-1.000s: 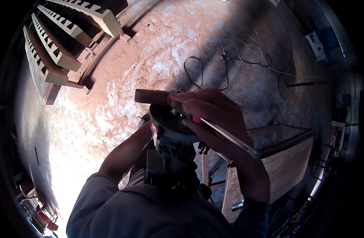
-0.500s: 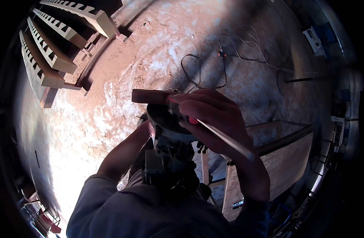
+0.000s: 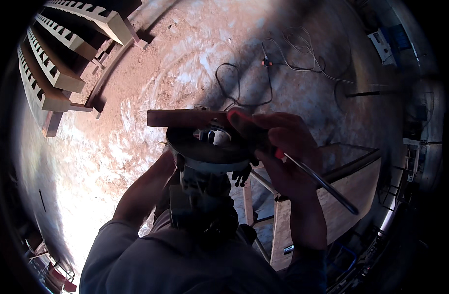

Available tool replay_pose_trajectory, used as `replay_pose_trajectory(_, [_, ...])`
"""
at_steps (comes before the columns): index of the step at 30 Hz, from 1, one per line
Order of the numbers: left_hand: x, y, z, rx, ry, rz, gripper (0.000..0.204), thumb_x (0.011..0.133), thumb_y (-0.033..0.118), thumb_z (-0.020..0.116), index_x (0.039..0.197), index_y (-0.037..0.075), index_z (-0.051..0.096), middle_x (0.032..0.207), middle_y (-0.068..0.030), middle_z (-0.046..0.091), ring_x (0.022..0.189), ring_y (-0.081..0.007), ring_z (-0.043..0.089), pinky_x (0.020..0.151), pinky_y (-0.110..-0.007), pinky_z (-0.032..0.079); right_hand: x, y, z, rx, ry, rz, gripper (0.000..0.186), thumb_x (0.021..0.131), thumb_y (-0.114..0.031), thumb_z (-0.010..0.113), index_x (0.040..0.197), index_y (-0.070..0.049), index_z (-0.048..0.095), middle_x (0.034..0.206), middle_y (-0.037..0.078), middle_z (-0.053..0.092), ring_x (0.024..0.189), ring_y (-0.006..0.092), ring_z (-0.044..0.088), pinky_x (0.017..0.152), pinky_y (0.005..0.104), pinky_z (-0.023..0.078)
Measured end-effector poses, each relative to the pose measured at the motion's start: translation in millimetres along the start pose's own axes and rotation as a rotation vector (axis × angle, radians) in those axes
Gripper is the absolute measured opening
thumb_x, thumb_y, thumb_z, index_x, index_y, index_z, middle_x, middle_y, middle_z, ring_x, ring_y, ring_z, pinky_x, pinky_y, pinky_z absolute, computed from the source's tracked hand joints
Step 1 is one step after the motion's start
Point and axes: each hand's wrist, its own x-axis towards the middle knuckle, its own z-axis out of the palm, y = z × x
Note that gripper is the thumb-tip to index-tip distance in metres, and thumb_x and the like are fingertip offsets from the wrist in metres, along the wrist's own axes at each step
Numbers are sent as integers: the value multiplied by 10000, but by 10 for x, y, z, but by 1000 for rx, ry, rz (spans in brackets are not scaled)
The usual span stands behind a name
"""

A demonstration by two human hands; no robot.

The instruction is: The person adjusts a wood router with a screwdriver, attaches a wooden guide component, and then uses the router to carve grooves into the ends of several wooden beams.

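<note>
A power tool that looks like a router (image 3: 202, 166) is held bottom up in front of my chest, its round dark base plate (image 3: 185, 147) with a central opening facing me. Across the far side of the plate lies a wooden strip (image 3: 168, 118). My left hand (image 3: 169, 159) grips the router's left side, its fingers mostly hidden behind the plate. My right hand (image 3: 295, 144) is closed on a screwdriver (image 3: 320, 181) with a red and dark handle. The metal shaft points down right, away from the router, and the handle end is by the strip's right end.
Several notched wooden beams (image 3: 62, 81) stand on supports at the far left. A cable (image 3: 271, 81) loops over the dusty floor beyond the router. At the right is a board-sided frame (image 3: 337, 210). A white and blue box (image 3: 381, 48) stands far right.
My right hand has moved right with the screwdriver, uncovering the plate's opening. The screwdriver's shaft is now sharp rather than blurred. The router and strip have shifted slightly left in view.
</note>
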Motion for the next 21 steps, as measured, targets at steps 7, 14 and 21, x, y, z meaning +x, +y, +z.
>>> replay_pose_trajectory(7, [16, -15, -3, -6, 3, 1, 614, 783, 313, 752, 1255, -23, 547, 1099, -134, 671, 990, -227, 665, 856, -352, 555, 202, 13, 91, -21, -100, -10, 357, 708, 9, 784, 1021, -41, 620, 1123, 127, 681, 1005, 291, 665, 834, 383, 556])
replay_pose_trajectory(14, [-11, -1, -18, -13, 0, -9, 624, 776, 313, 761, 1255, -24, 546, 1097, -134, 673, 987, -223, 666, 853, -349, 556, 271, 63, 256, 92, -223, -81, 447, 706, 72, 745, 1093, -76, 577, 1171, 168, 653, 1080, 351, 633, 883, 436, 539])
replay_pose_trajectory(21, [-13, -35, 29, -2, -50, -28, 633, 770, 313, 770, 1255, -26, 546, 1096, -133, 674, 984, -219, 668, 849, -346, 557, 89, 82, 138, 111, 14, -18, 348, 756, 3, 733, 1072, -53, 600, 1104, 158, 677, 1054, 306, 654, 858, 403, 544])
